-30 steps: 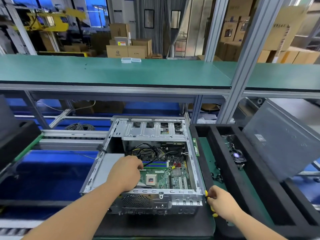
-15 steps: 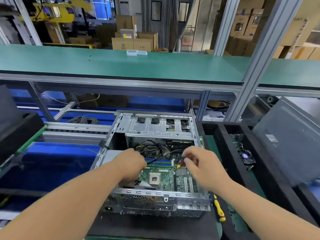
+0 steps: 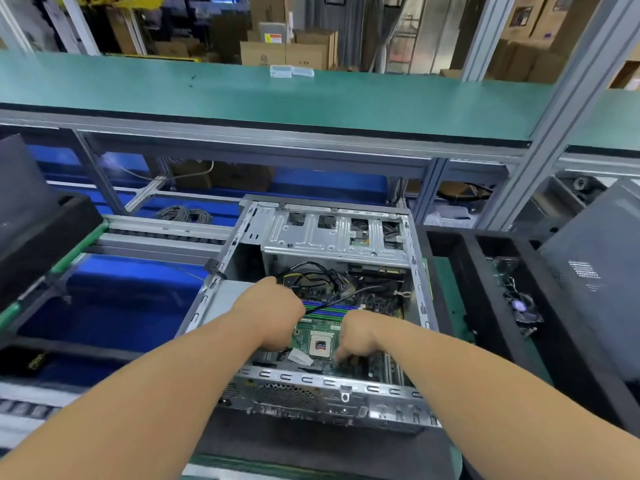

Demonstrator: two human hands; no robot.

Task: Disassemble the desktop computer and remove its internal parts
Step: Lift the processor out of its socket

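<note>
Lying inside open case: motherboard, both hands' grips unclear, left hand, right hand.

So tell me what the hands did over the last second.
The right hand left the yellow tool outside the case, swung in over the motherboard and now reaches down beside the CPU socket, fingers curled at the board. The left hand stayed inside the case, by the black cables.
</note>
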